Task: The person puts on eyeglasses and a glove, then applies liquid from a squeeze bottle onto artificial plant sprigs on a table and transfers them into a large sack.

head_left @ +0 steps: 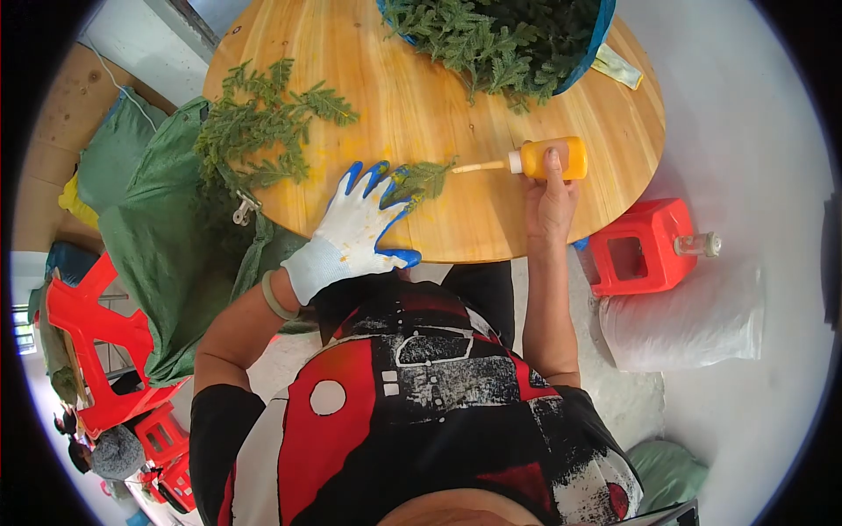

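Note:
My left hand (pixel 355 223) wears a white knit glove with blue-coated fingertips. It lies near the table's front edge with the fingers spread, touching or beside the base of a small green conifer sprig (pixel 425 181). My bare right hand (pixel 553 193) grips a yellow squeeze bottle (pixel 566 158), tipped on its side. A white cap and a long, pale nozzle (pixel 478 167) point left from the bottle, the tip close to the sprig's leafy end. Yellow smears mark the wood around the sprig.
Loose conifer branches (pixel 263 127) lie at the round wooden table's (pixel 386 96) left. A blue-rimmed container (pixel 603 35) full of greenery rests at the back right. Green sheeting (pixel 167 237) hangs at left, held by a metal clip (pixel 245 208). A red stool (pixel 640 245) stands at right.

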Motion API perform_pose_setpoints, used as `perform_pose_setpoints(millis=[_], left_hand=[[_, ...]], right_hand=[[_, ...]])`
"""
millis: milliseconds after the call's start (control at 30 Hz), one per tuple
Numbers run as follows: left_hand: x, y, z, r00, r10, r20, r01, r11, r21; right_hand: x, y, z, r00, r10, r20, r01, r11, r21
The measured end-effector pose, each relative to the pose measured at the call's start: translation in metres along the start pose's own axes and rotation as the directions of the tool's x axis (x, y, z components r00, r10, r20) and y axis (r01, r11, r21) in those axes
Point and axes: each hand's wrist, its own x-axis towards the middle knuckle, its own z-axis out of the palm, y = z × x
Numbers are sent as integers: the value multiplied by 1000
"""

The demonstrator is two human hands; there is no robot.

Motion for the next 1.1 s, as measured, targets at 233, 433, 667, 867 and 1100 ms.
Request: perform_pose_setpoints(millis=[233, 433, 667, 867, 1100], left_hand=[[1, 0, -1, 1000, -1, 29, 1, 1000, 8], [0, -2, 1, 999, 2, 35, -3, 1000, 17], [2, -1, 1, 1000, -2, 31, 1, 1000, 25], [-1, -12, -5, 996, -88, 23, 85, 991, 101], [13, -59, -19, 998, -36, -47, 48, 953, 298]], right_hand=[[5, -4, -3, 1000, 3, -31, -2, 1000, 24], [5, -8, -2, 998, 8, -56, -5, 999, 46], [3, -13, 4, 996, -35, -87, 40, 997, 60], [12, -17, -20, 998, -59, 4, 58, 992, 108], [26, -21, -43, 988, -84, 131, 66, 989, 132]])
